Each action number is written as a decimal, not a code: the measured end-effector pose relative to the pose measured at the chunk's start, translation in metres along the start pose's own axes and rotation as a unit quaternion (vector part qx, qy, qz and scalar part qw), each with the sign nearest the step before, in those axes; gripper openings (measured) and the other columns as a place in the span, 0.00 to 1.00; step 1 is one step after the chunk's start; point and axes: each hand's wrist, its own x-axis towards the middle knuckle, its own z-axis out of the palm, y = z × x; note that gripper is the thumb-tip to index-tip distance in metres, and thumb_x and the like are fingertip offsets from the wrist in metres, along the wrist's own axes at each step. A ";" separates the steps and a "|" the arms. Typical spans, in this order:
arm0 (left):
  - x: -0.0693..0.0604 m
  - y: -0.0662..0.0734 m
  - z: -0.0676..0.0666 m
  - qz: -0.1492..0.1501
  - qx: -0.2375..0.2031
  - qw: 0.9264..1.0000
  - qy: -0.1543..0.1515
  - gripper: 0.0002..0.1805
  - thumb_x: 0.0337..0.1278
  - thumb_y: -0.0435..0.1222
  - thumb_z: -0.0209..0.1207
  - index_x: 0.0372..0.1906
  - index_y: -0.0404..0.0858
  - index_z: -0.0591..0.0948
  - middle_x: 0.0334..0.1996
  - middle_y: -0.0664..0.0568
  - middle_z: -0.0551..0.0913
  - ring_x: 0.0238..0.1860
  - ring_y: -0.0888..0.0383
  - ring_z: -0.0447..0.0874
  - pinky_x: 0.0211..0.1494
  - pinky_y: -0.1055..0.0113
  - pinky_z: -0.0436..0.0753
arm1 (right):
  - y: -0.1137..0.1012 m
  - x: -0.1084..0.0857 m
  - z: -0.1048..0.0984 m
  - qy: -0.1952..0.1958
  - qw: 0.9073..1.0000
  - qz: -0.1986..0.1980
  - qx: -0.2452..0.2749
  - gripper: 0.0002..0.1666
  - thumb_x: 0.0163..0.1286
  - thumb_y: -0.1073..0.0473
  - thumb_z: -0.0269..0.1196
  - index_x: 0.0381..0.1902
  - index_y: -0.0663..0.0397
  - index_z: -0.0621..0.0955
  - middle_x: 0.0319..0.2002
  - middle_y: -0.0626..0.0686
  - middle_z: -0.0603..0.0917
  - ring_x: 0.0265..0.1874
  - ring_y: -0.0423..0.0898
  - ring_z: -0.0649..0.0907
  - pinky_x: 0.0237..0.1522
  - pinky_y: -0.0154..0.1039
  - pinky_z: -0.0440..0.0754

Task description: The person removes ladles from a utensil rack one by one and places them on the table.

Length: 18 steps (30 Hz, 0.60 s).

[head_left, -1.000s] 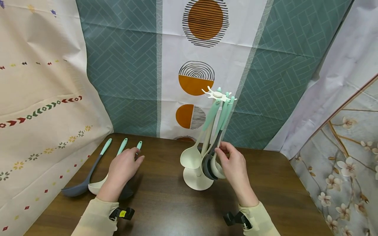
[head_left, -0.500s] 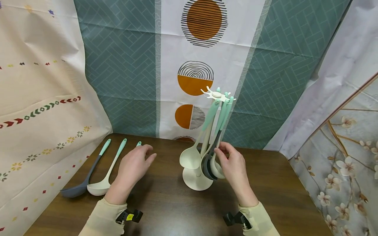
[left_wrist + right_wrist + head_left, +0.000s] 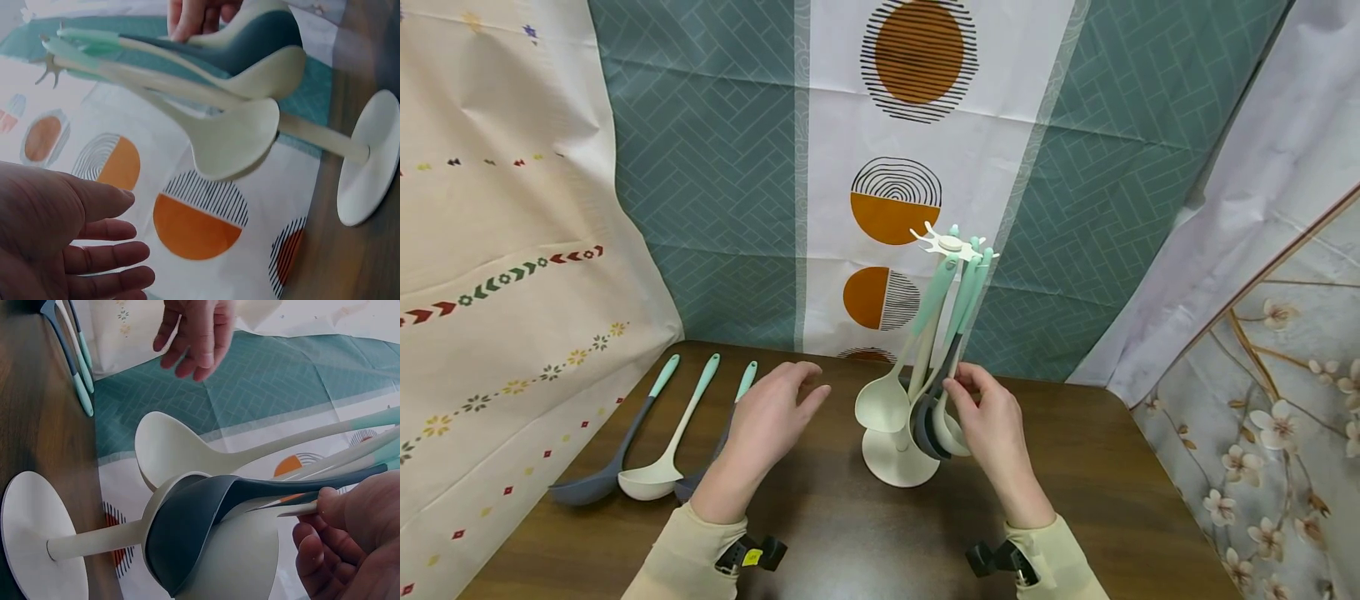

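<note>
My right hand pinches the pale shaft of a cream ladle between thumb and fingers. That ladle hangs at the right side of a cream utensil stand. Beside it hang a dark grey ladle and another cream one behind. A further cream ladle hangs at the stand's left, nearest my left hand. My left hand hovers over the table with fingers spread loosely and nothing in them; a gap separates it from the stand. In the left wrist view its fingers are apart.
Left on the table lie a dark ladle, a cream ladle and another dark ladle, partly hidden by my left arm. All have mint handle ends. A patterned cloth hangs behind the wooden table.
My left hand has moved right, away from the ladles on the table and towards the stand, uncovering more of them. My right hand keeps its pinch on the hanging cream ladle.
</note>
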 end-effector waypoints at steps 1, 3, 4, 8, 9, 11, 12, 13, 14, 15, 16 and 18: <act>0.001 0.003 0.001 0.003 -0.005 1.000 0.002 0.15 0.74 0.41 0.72 0.58 0.39 0.88 0.49 0.47 0.90 0.47 0.47 0.89 0.48 0.46 0.87 | 0.000 0.000 0.000 0.001 1.000 -0.001 0.000 0.09 0.80 0.57 0.71 0.53 0.53 0.89 0.41 0.50 0.89 0.40 0.48 0.84 0.42 0.46 0.82; 0.002 0.008 0.004 0.010 -0.015 1.000 0.004 0.15 0.73 0.41 0.72 0.58 0.39 0.88 0.50 0.47 0.90 0.47 0.47 0.89 0.48 0.47 0.86 | 0.000 0.000 0.000 0.002 1.000 0.000 -0.001 0.09 0.80 0.57 0.71 0.53 0.52 0.89 0.40 0.50 0.89 0.40 0.49 0.84 0.42 0.46 0.81; 0.003 0.011 0.005 0.013 -0.019 1.000 0.005 0.16 0.73 0.41 0.73 0.58 0.39 0.88 0.50 0.47 0.90 0.48 0.47 0.89 0.49 0.47 0.87 | 0.001 0.000 0.000 0.002 1.000 0.001 -0.001 0.09 0.80 0.57 0.71 0.53 0.52 0.89 0.40 0.50 0.89 0.40 0.49 0.84 0.41 0.45 0.81; 0.005 0.022 0.012 0.026 -0.034 0.999 0.008 0.16 0.73 0.41 0.73 0.59 0.40 0.88 0.52 0.48 0.90 0.50 0.48 0.89 0.49 0.46 0.87 | 0.001 -0.001 -0.001 -0.002 1.000 0.008 0.003 0.09 0.80 0.58 0.71 0.53 0.52 0.89 0.41 0.50 0.89 0.40 0.49 0.84 0.41 0.44 0.81; 0.005 0.024 0.013 0.029 -0.037 0.999 0.011 0.16 0.73 0.41 0.73 0.59 0.40 0.88 0.52 0.49 0.90 0.50 0.48 0.89 0.49 0.47 0.87 | 0.001 -0.001 -0.001 -0.004 1.000 0.008 0.005 0.09 0.80 0.57 0.71 0.53 0.53 0.89 0.41 0.50 0.89 0.41 0.49 0.84 0.42 0.45 0.82; 0.006 0.029 0.015 0.032 -0.043 0.998 0.018 0.16 0.73 0.41 0.73 0.59 0.40 0.89 0.52 0.49 0.90 0.51 0.48 0.89 0.50 0.47 0.87 | 0.001 -0.001 -0.001 -0.008 1.000 0.010 0.008 0.09 0.80 0.57 0.71 0.53 0.52 0.89 0.41 0.51 0.89 0.41 0.49 0.84 0.42 0.45 0.81; 0.007 0.031 0.016 0.034 -0.046 0.998 0.022 0.16 0.73 0.41 0.73 0.58 0.40 0.89 0.52 0.49 0.90 0.51 0.49 0.89 0.50 0.47 0.87 | 0.001 -0.001 -0.002 -0.010 1.000 0.010 0.009 0.09 0.80 0.57 0.71 0.54 0.52 0.89 0.42 0.51 0.89 0.41 0.48 0.84 0.43 0.46 0.82; 0.007 0.033 0.017 0.037 -0.049 0.998 0.027 0.16 0.72 0.41 0.73 0.58 0.40 0.89 0.51 0.49 0.90 0.51 0.49 0.89 0.50 0.47 0.87 | 0.001 -0.001 -0.002 -0.011 1.000 0.010 0.010 0.09 0.81 0.57 0.71 0.54 0.52 0.89 0.42 0.51 0.89 0.41 0.48 0.84 0.43 0.46 0.82; 0.008 0.034 0.018 0.038 -0.052 0.997 0.030 0.16 0.72 0.41 0.73 0.58 0.40 0.89 0.51 0.49 0.90 0.51 0.49 0.89 0.51 0.47 0.87 | 0.001 0.000 -0.002 -0.012 1.000 0.009 0.011 0.10 0.81 0.57 0.71 0.54 0.53 0.89 0.42 0.51 0.89 0.41 0.48 0.84 0.44 0.47 0.82; 0.009 0.036 0.018 0.039 -0.055 0.997 0.033 0.15 0.72 0.41 0.74 0.58 0.40 0.89 0.51 0.49 0.90 0.51 0.49 0.89 0.51 0.48 0.87 | 0.001 0.000 -0.002 -0.012 1.000 0.008 0.012 0.10 0.81 0.57 0.70 0.54 0.53 0.89 0.42 0.51 0.89 0.41 0.48 0.84 0.44 0.47 0.82; 0.009 0.038 0.019 0.038 -0.058 0.997 0.033 0.16 0.72 0.41 0.74 0.58 0.40 0.89 0.51 0.49 0.90 0.51 0.49 0.89 0.52 0.48 0.87 | 0.001 0.000 -0.002 -0.013 1.000 0.007 0.012 0.10 0.81 0.57 0.70 0.54 0.53 0.89 0.42 0.51 0.89 0.41 0.48 0.84 0.44 0.47 0.82; 0.010 0.041 0.020 0.038 -0.065 0.997 0.033 0.16 0.72 0.41 0.73 0.58 0.41 0.89 0.51 0.50 0.90 0.52 0.49 0.89 0.52 0.48 0.87 | 0.001 0.000 -0.001 -0.014 1.000 0.006 0.013 0.09 0.81 0.57 0.70 0.54 0.53 0.89 0.42 0.51 0.89 0.41 0.48 0.84 0.44 0.47 0.83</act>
